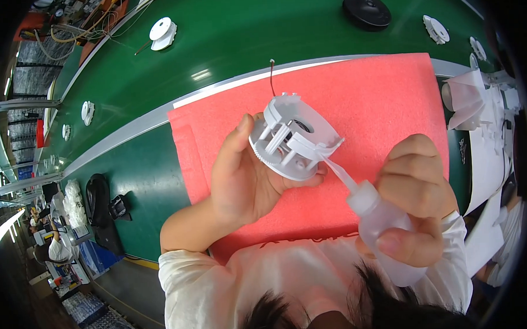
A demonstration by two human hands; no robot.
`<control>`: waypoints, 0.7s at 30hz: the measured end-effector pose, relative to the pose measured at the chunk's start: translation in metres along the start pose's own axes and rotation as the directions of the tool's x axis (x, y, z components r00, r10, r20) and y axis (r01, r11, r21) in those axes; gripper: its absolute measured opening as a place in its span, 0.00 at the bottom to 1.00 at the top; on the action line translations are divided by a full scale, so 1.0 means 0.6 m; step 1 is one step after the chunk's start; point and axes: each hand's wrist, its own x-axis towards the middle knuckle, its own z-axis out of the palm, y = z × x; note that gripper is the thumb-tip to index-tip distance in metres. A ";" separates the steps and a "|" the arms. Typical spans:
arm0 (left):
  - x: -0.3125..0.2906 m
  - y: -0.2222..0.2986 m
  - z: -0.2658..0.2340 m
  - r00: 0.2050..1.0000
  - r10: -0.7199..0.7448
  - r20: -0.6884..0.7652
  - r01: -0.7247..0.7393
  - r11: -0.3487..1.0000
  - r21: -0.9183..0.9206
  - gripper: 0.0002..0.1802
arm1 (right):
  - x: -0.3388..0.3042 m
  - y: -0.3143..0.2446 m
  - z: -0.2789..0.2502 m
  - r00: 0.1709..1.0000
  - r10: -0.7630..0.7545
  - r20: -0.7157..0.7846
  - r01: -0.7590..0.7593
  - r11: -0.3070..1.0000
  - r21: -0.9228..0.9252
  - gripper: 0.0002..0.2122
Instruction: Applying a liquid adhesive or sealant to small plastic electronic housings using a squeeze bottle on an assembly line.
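Note:
My left hand (pixel 247 175) grips a white round plastic housing (pixel 300 141) by its toothed lower disc, tilted above a pink foam mat. White posts join the disc to an upper ring with a dark round opening, and a thin dark wire rises from its far side to a small connector. In my right hand (pixel 412 188) is a translucent squeeze bottle (pixel 386 224) with a long tapered nozzle. The nozzle tip points up and left and meets the near right edge of the housing; whether it touches cannot be made out. Any liquid at the tip is hidden.
The pink foam mat (pixel 388 90) lies before me. Beyond it, a green conveyor belt (pixel 236 43) carries several similar white housings (pixel 164 33) and a black round part (pixel 366 10). White sheets (pixel 489 139) hang at the right. Black items (pixel 98 193) rest on the left of the table.

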 end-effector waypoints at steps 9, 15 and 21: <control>0.000 0.003 0.011 0.998 -0.057 0.027 0.059 0.991 -0.118 0.36 | 0.000 -0.005 -0.001 1.000 0.006 -0.004 -0.006 1.000 -0.023 0.23; -0.003 0.004 0.006 0.996 -0.088 0.011 0.089 0.987 -0.131 0.39 | -0.003 -0.003 -0.001 1.000 0.019 0.001 -0.019 1.000 0.007 0.23; -0.011 0.022 -0.011 0.997 -0.070 -0.027 0.066 0.990 -0.123 0.39 | 0.001 0.005 0.020 1.000 -0.004 0.003 0.004 1.000 0.012 0.22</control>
